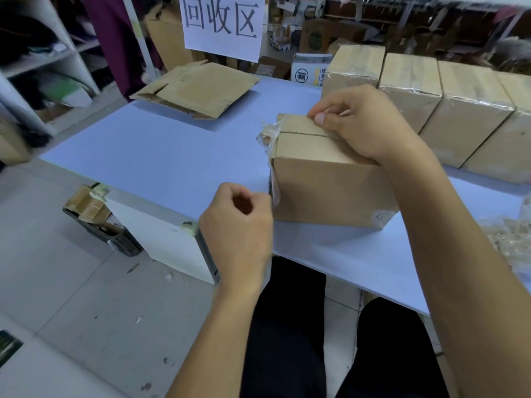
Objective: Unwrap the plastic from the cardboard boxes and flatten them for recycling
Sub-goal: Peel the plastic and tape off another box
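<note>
A closed cardboard box (324, 182) stands on the pale blue table (172, 156) in front of me. Crumpled clear plastic (267, 136) hangs off its top left corner and runs down its left edge. My right hand (362, 124) rests on the box top, thumb and forefinger pinching at the plastic along the far flap edge. My left hand (238, 225) hovers at the box's lower left corner with its fingers curled; whether it pinches a strip of plastic is unclear.
Flattened cardboard (198, 90) lies at the table's far left. Several plastic-wrapped boxes (431, 96) line the right back. Loose clear plastic (511, 239) is heaped at the right edge. A white sign (222, 24) hangs behind. Shelves (43, 67) stand at left.
</note>
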